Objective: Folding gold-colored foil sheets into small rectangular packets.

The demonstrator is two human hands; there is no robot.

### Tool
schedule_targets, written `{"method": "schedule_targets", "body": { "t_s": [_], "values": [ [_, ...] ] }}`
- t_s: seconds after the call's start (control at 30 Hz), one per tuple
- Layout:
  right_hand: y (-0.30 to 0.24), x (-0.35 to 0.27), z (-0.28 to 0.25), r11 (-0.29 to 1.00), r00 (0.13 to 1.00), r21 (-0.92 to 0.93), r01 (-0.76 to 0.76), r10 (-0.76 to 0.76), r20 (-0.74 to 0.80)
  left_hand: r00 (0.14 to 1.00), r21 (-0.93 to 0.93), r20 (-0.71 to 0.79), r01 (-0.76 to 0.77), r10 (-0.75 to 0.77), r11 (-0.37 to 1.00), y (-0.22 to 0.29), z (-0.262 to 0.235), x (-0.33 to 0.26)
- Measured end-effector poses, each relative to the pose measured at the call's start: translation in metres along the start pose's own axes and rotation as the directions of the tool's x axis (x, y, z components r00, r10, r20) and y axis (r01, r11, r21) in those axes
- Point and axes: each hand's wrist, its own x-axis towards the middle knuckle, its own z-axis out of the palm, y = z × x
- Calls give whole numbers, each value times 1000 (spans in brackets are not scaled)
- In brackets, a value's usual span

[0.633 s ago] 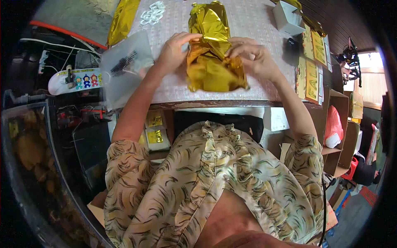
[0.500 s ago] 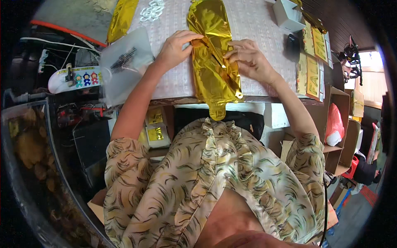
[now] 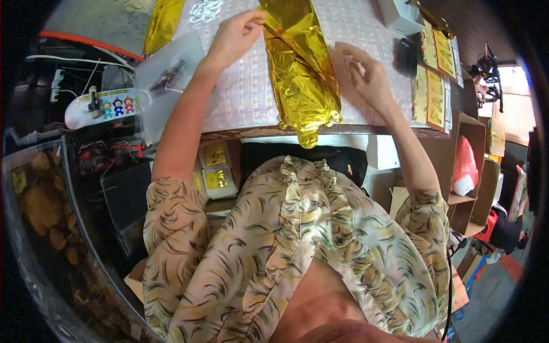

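A flat, creased gold foil balloon [image 3: 306, 86] lies lengthwise down the middle of the table, its narrow tail hanging over the near edge. Small tabs show at its lower corners. With fingertips pinched together, my left hand [image 3: 235, 39] grips the balloon's left edge near the top of the view. My right hand [image 3: 369, 80] hovers just to the right of the balloon, fingers apart and loosely bent, with nothing in them.
At the upper left are another gold foil piece [image 3: 163, 26], white rings [image 3: 205, 11] and a translucent plastic sheet [image 3: 171, 86]. On the right stand a white box [image 3: 400, 17], a black mouse [image 3: 406, 57] and printed yellow packets [image 3: 432, 97]. A skateboard [image 3: 108, 107] is at left.
My left hand has moved up and away along the balloon's left edge. The right hand has let go and drawn off to the right. The balloon now lies flatter and wider.
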Motion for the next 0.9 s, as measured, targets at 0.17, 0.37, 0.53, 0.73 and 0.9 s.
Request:
{"method": "schedule_targets", "body": {
  "t_s": [0.17,0.37,0.53,0.73,0.9],
  "values": [
    [-10,-1,-4,958,959,54,-282,283,-25,886,273,209,-460,414,845,38,-3,23],
    [-13,-20,33,943,991,-321,-89,51,-126,787,253,189,-617,587,746,41,21,26],
    [-27,-32,67,827,1000,-563,3,15,26,759,302,254,-651,600,696,40,49,36],
    [-30,-34,72,783,994,-619,67,2,111,800,276,254,-598,543,752,23,65,51],
    [-33,-34,73,761,992,-645,74,14,129,806,234,265,-587,530,775,17,68,66]
  ]
}}
